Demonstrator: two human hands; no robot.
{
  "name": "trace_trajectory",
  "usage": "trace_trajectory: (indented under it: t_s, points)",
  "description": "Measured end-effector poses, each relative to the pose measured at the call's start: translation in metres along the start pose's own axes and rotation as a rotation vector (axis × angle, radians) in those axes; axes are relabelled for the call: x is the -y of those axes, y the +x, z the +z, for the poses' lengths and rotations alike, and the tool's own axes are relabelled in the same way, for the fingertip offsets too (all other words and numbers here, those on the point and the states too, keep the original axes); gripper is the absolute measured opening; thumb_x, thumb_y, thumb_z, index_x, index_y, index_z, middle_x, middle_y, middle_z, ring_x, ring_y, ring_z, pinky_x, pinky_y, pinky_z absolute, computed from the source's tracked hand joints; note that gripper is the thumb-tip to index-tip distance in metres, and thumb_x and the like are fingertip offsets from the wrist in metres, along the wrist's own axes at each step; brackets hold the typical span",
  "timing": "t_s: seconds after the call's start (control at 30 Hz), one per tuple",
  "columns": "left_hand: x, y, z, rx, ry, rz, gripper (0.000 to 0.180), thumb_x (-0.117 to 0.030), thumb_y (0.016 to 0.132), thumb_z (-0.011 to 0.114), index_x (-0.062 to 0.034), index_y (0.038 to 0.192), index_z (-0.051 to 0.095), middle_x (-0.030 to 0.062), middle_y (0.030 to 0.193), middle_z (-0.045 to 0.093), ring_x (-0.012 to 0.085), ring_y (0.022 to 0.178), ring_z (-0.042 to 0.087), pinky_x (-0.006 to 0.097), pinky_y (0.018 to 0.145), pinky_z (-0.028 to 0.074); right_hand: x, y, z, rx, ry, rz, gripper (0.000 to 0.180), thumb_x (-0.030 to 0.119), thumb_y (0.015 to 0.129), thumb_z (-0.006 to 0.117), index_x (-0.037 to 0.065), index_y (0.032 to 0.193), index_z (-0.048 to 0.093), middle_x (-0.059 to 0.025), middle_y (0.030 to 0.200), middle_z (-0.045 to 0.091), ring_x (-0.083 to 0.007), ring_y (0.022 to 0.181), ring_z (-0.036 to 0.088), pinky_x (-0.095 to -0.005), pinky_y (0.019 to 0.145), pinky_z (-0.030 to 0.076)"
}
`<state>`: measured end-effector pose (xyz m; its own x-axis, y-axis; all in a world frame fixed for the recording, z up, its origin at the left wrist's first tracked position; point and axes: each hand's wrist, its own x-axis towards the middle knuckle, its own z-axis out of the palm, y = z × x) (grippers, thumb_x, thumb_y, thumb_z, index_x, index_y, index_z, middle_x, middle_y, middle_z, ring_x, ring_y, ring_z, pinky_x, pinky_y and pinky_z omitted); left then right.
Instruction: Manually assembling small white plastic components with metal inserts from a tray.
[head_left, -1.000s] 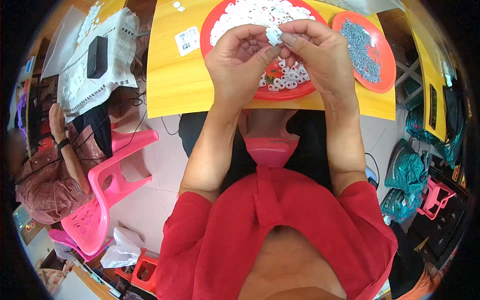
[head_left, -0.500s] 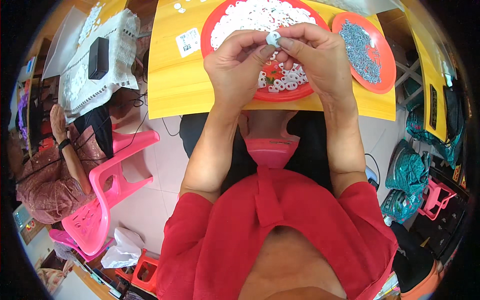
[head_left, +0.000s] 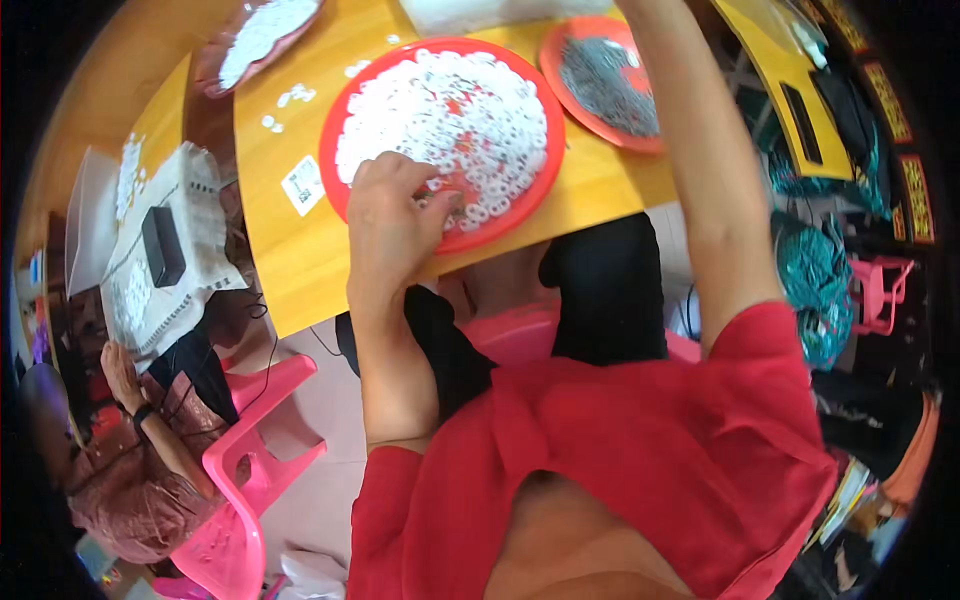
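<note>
At the near left part of a round red tray (head_left: 553,165), my left hand (head_left: 385,205) reaches down to the small white plastic pieces (head_left: 440,100) heaped in it. Its fingers are curled and the thumb bends toward them; whatever lies between the tips is too small to make out. The white pieces look ring-like, with holes. My right forearm (head_left: 690,110) stretches past the orange-red plate (head_left: 553,75) of grey metal screws or pins (head_left: 605,85). The right hand itself is cut off by the upper edge.
A white translucent container (head_left: 490,12) stands beyond the tray. Left of it are a pink bowl (head_left: 212,70), loose white pieces (head_left: 295,95) and a printed label (head_left: 303,186) on the yellow table (head_left: 280,260). Another person's hand (head_left: 120,375) rests near a cloth-covered table at left.
Both hands held a small white piece together above the tray; now they are apart. My left hand has lowered into the tray, and my right arm has stretched far forward, out of view.
</note>
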<state>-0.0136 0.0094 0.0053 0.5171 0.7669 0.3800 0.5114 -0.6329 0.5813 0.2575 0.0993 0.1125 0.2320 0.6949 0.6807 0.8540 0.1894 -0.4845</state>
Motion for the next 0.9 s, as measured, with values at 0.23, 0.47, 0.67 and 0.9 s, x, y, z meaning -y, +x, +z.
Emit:
trace_trajectory:
  t_s: [0.23,0.47,0.67,0.9]
  points:
    - [0.007,-0.002,0.001,0.167,0.153,-0.052,0.018,-0.009,0.061,0.068,-0.001,0.077,0.063,0.0122,0.074,0.055,0.0294,0.077,0.052,0.037,0.068,0.042,-0.022,-0.022,-0.025,0.296,-0.455,-0.162,0.018,0.012,0.068,0.054,0.002,0.08,0.063,-0.0217,0.074,0.059,-0.0337,0.071,0.06,-0.0393,0.065,0.047]
    - [0.01,-0.001,0.013,0.122,0.137,-0.071,0.011,-0.005,0.065,0.064,-0.002,0.076,0.064,0.0125,0.075,0.058,0.0305,0.072,0.055,0.037,0.066,0.043,-0.07,-0.152,-0.047,0.728,-0.196,0.096,0.018,0.006,0.077,0.06,-0.002,0.093,0.06,-0.0137,0.079,0.062,-0.0198,0.073,0.062,-0.0289,0.069,0.048]
    - [0.006,0.0,0.007,-0.066,-0.054,-0.217,0.01,-0.002,0.068,0.061,-0.0013,0.078,0.063,0.0137,0.078,0.06,0.0295,0.07,0.058,0.034,0.062,0.046,-0.058,-0.15,-0.038,0.835,-0.239,0.013,0.015,0.006,0.075,0.058,-0.003,0.088,0.057,-0.0178,0.081,0.059,-0.0303,0.075,0.058,-0.0345,0.067,0.045]
    - [0.01,0.01,0.013,-0.126,0.068,0.021,0.015,-0.001,0.065,0.063,-0.0018,0.08,0.064,0.0135,0.079,0.059,0.0301,0.08,0.055,0.036,0.073,0.044,-0.071,-0.154,-0.049,0.807,-0.333,-0.009,0.013,0.004,0.078,0.054,-0.002,0.088,0.056,-0.019,0.085,0.059,-0.0326,0.078,0.058,-0.0353,0.068,0.045]
